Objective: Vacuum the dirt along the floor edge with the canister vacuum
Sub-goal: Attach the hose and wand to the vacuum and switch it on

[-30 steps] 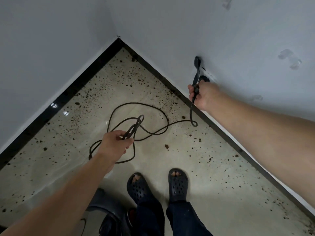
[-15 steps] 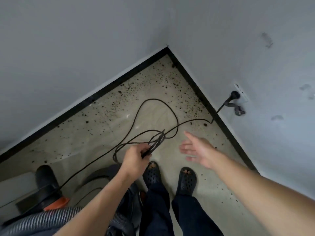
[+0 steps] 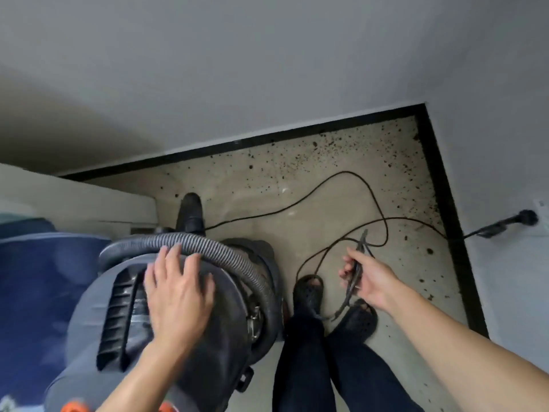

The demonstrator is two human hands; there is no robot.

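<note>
The grey canister vacuum stands at my lower left, beside my legs. Its ribbed grey hose curves over the lid, and a black nozzle points at the floor behind it. My left hand lies flat on the lid with fingers spread, fingertips touching the hose. My right hand grips a bunched loop of the black power cord. The cord runs across the floor to a plug in the right wall. Dark dirt specks lie scattered along the black baseboard.
A white ledge and a blue object close off the left side. My feet in black clogs stand right of the vacuum, among the cord loops. Two grey walls meet in a corner at the upper right.
My view has swung left and the vacuum has come into view. The cord bunch has passed from my left hand to my right. My left hand has moved onto the vacuum lid.
</note>
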